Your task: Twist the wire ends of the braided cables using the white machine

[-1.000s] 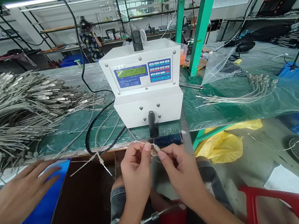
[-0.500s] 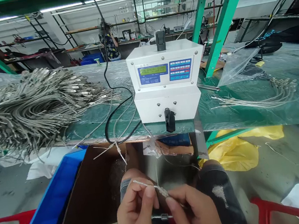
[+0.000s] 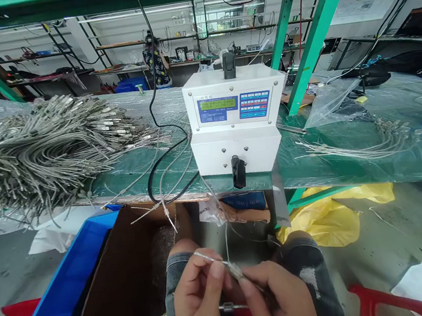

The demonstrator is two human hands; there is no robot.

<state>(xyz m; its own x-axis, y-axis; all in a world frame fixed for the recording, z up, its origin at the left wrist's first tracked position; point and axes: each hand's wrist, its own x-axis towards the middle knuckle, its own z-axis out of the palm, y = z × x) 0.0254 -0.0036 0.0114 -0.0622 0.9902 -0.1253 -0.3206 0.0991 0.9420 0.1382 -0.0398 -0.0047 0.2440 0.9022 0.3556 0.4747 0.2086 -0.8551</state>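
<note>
Since the earlier view, our hands have dropped from near the tabletop's edge to over our lap, and the work now sits there. The fingers of our left hand (image 3: 197, 301) are clamped on a thin metal cable (image 3: 209, 255), while those of our right hand (image 3: 282, 299) pinch its small metal connector (image 3: 235, 271), just above our knees. A second metal sleeve (image 3: 227, 307) lies just below. The grip looks almost unchanged from half a second ago. A white machine (image 3: 233, 123) stands ahead on the tabletop (image 3: 296, 151).

Left hand (image 3: 198, 303) beside right hand (image 3: 282, 299), apparently pinching
</note>
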